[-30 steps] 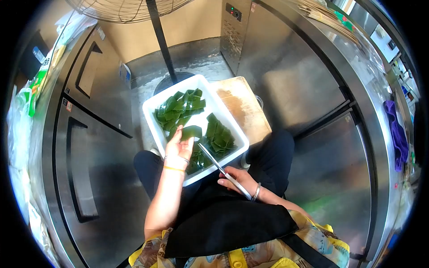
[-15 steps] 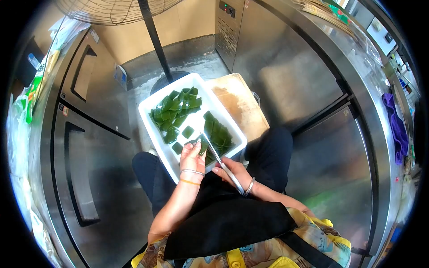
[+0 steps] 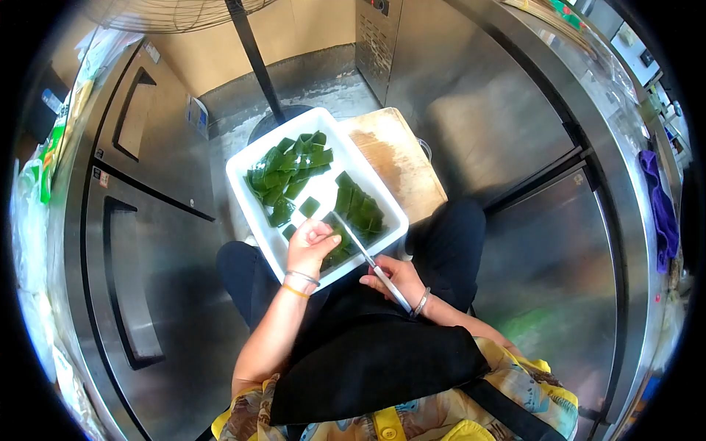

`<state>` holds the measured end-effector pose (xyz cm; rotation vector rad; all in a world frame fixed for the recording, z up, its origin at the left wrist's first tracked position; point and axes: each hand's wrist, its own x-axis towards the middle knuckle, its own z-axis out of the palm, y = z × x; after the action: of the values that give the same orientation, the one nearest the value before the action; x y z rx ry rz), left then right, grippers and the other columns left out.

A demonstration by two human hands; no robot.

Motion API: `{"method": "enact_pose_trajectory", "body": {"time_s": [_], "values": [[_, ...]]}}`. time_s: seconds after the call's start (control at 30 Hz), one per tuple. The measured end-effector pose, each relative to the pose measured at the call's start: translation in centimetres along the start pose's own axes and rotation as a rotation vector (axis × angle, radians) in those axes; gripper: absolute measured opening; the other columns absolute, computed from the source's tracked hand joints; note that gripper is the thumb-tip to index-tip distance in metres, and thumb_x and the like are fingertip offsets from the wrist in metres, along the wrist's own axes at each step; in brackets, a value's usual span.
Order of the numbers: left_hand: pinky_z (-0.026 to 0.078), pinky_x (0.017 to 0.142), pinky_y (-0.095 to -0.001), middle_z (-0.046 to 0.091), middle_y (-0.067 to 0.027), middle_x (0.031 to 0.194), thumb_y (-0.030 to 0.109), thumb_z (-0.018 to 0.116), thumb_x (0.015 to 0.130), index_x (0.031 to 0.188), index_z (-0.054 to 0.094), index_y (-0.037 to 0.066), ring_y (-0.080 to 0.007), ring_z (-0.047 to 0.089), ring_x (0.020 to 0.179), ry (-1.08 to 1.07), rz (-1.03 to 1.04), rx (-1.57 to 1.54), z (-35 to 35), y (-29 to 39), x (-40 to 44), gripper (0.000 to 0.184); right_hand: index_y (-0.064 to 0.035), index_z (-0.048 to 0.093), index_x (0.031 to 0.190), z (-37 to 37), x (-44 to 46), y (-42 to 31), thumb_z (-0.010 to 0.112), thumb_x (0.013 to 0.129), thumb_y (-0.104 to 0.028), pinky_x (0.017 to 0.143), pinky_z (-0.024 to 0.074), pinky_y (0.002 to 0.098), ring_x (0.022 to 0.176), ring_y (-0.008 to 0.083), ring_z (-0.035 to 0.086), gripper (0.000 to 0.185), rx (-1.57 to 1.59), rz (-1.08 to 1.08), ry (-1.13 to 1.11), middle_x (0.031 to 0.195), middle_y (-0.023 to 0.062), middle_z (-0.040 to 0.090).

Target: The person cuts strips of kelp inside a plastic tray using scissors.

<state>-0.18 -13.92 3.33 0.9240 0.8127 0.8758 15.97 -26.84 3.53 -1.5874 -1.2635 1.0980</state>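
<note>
A white tray (image 3: 245, 192) rests in front of my lap with flat dark green pieces in it. One heap (image 3: 287, 167) lies at its far left and another (image 3: 360, 206) along its right side; a single square piece (image 3: 309, 206) lies between them. Over the near part of the tray, my left hand (image 3: 312, 245) has its thumb and fingers closed on a green piece, mostly hidden by the fingers. My right hand (image 3: 398, 278) grips the handles of metal scissors (image 3: 360, 246), whose blades point up and left, close beside my left fingertips.
A wooden board (image 3: 393, 162) lies beyond the tray on the right. Behind stands a fan pole (image 3: 254, 62) on a round base. Steel cabinets (image 3: 158, 272) flank me on both sides, and a purple cloth (image 3: 660, 209) hangs at the right.
Early on, my left hand held up a wide green piece. Separate square pieces then appeared in the tray's middle. Since then my left hand has shifted slightly left, while the scissors stay in my right hand.
</note>
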Motion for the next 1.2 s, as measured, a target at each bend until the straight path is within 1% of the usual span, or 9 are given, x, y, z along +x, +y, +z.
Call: {"method": "enact_pose_trajectory", "body": {"time_s": [0.17,0.33,0.43,0.63,0.83,0.93,0.97,1.03,1.2], "values": [[0.047,0.074,-0.0225,0.057,0.0001,0.083,-0.011,0.064,0.074,0.084,0.055,0.005,-0.0077,0.056,0.079,-0.242,-0.05,0.407,-1.9,0.0,1.6,0.021,-0.0057,0.057,0.085,-0.7,0.4,0.4,0.071,0.082,-0.022,0.044,0.0398,0.0202,0.049,0.0055,0.047,0.022,0.212,0.178,-0.001,0.062,-0.0017,0.052],[0.046,0.084,-0.038,0.058,-0.0141,0.103,-0.004,0.056,0.07,0.094,0.059,0.004,-0.0327,0.056,0.096,0.039,0.462,1.282,-3.6,0.6,3.9,0.026,-0.0068,0.057,0.089,-1.2,0.8,1.2,0.065,0.087,-0.024,0.046,0.0406,0.0182,0.053,0.003,0.046,0.019,0.443,0.204,0.029,0.064,-0.0047,0.051],[0.042,0.086,-0.0389,0.058,-0.0107,0.107,0.008,0.062,0.072,0.102,0.06,0.006,-0.0288,0.056,0.1,0.18,0.538,1.973,-5.8,0.1,5.8,0.03,-0.0064,0.057,0.089,-1.2,0.8,2.5,0.065,0.087,-0.022,0.046,0.0409,0.0183,0.053,0.0032,0.047,0.018,0.466,0.201,-0.01,0.064,-0.0045,0.051],[0.043,0.081,-0.038,0.06,-0.0113,0.102,0.01,0.059,0.075,0.095,0.059,0.006,-0.025,0.059,0.091,0.133,0.21,2.252,-6.3,-0.9,9.2,0.021,-0.005,0.057,0.09,-1.4,1.2,3.6,0.066,0.086,-0.02,0.047,0.0421,0.0194,0.053,0.0038,0.048,0.018,0.324,0.153,-0.026,0.065,-0.0031,0.053],[0.051,0.073,-0.0411,0.063,-0.0147,0.088,0.005,0.056,0.076,0.092,0.06,0.005,-0.0305,0.065,0.083,0.211,0.145,1.989,-6.8,0.7,9.4,0.017,-0.0045,0.057,0.09,-1.3,1.2,3.9,0.067,0.085,-0.02,0.047,0.0421,0.0196,0.052,0.0038,0.048,0.019,0.319,0.119,-0.027,0.065,-0.0025,0.054],[0.051,0.072,-0.0316,0.067,-0.0107,0.087,0.004,0.06,0.078,0.092,0.067,0.005,-0.022,0.065,0.079,0.385,0.39,1.434,-8.7,1.5,10.2,0.016,-0.0043,0.057,0.091,-1.3,0.8,4.0,0.067,0.085,-0.019,0.048,0.0429,0.0198,0.053,0.0041,0.049,0.018,0.315,0.122,-0.051,0.065,-0.0022,0.054],[0.05,0.072,-0.0292,0.067,-0.0043,0.091,0.007,0.061,0.083,0.099,0.066,0.007,-0.0144,0.063,0.078,0.375,0.22,1.127,-9.9,1.5,10.7,0.016,-0.0042,0.057,0.091,-1.3,0.8,3.9,0.067,0.085,-0.018,0.048,0.0432,0.02,0.053,0.0043,0.05,0.018,0.303,0.121,-0.066,0.065,-0.002,0.055],[0.049,0.075,-0.0289,0.066,-0.0081,0.099,0.011,0.061,0.086,0.103,0.064,0.004,-0.0187,0.062,0.087,0.34,-0.033,0.337,-8.4,3.5,9.6,0.019,-0.0044,0.057,0.092,-1.2,0.6,3.9,0.067,0.085,-0.018,0.049,0.0439,0.0202,0.054,0.0045,0.051,0.018,0.324,0.114,-0.077,0.066,-0.0018,0.055],[0.05,0.08,-0.0297,0.064,-0.0037,0.1,0.007,0.061,0.087,0.103,0.063,0.005,-0.0163,0.06,0.09,0.165,-0.182,-0.108,-5.0,5.5,6.0,0.016,-0.0043,0.058,0.096,-1.5,0.3,1.9,0.067,0.084,-0.02,0.055,0.0463,0.0221,0.059,0.0062,0.054,0.022,0.374,0.152,-0.096,0.069,0.0006,0.057]]}}
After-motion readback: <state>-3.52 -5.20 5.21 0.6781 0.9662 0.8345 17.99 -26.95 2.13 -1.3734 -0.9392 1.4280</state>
